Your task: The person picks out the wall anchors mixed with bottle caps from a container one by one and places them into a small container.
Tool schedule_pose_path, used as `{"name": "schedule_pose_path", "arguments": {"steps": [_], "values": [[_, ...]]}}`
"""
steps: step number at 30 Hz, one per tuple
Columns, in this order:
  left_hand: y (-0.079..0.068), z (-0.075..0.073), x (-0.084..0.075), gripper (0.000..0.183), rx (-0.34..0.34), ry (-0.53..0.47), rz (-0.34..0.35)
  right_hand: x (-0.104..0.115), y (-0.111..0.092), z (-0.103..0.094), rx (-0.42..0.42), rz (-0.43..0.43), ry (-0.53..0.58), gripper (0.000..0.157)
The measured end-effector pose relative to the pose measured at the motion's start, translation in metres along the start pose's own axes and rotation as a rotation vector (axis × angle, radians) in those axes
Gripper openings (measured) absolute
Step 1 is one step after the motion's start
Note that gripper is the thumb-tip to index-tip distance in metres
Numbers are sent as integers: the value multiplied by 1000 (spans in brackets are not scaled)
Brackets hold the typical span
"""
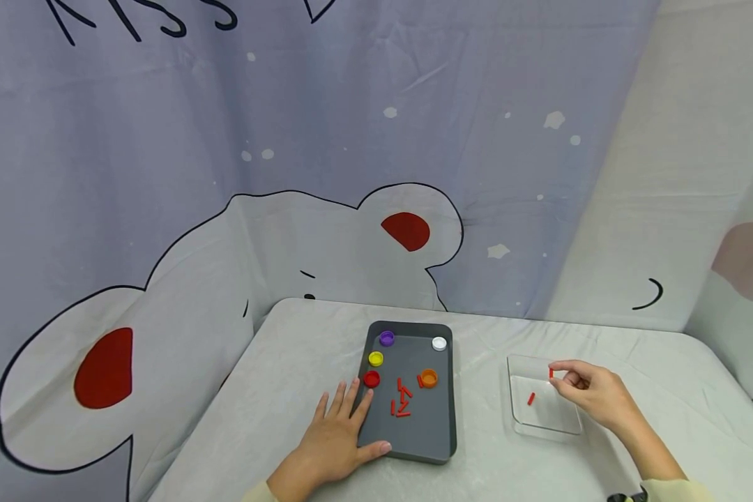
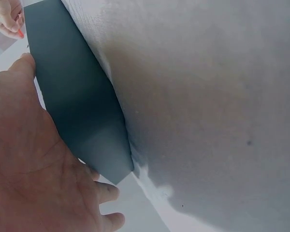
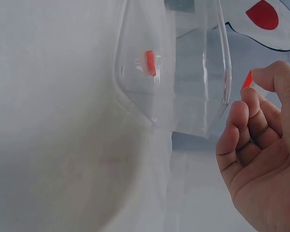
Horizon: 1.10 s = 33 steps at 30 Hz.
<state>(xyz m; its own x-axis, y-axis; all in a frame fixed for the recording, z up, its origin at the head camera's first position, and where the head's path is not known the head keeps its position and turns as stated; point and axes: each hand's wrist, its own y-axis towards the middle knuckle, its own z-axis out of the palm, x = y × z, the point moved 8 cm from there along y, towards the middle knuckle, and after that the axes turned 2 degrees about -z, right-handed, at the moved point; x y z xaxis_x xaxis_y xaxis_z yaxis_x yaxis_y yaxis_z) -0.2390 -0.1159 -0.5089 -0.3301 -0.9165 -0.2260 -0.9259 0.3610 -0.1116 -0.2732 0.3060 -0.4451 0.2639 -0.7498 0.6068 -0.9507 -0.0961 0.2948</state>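
Observation:
My right hand (image 1: pixel 592 392) pinches a small red stick (image 3: pixel 247 81) between thumb and forefinger, over the right part of a clear plastic box (image 1: pixel 547 422). Another red stick (image 1: pixel 531 399) lies on the bottom of that box. My left hand (image 1: pixel 334 438) rests with spread fingers along the left edge of a dark grey tray (image 1: pixel 417 439), its thumb at the near rim. Several red sticks (image 1: pixel 404 406) lie loose in the middle of the tray. In the left wrist view, the left palm (image 2: pixel 34 164) lies beside the tray's side wall.
Small round cups stand in the tray: purple (image 1: pixel 386 338), yellow (image 1: pixel 376 358) and red (image 1: pixel 371 378) on the left, white (image 1: pixel 439 343) and orange (image 1: pixel 429 378) on the right. A white cloth (image 1: pixel 483 446) covers the table. Behind it hangs a printed curtain (image 1: pixel 351 104).

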Motion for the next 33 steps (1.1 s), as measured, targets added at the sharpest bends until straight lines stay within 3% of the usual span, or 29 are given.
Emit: {"name": "schedule_pose_path", "arguments": {"steps": [11, 33], "values": [[0, 0, 0, 98, -5, 4, 1, 0, 2, 0, -28, -52, 40, 35], [-1, -2, -1, 96, -10, 9, -3, 72, 30, 58, 159, -144, 203, 35]]}}
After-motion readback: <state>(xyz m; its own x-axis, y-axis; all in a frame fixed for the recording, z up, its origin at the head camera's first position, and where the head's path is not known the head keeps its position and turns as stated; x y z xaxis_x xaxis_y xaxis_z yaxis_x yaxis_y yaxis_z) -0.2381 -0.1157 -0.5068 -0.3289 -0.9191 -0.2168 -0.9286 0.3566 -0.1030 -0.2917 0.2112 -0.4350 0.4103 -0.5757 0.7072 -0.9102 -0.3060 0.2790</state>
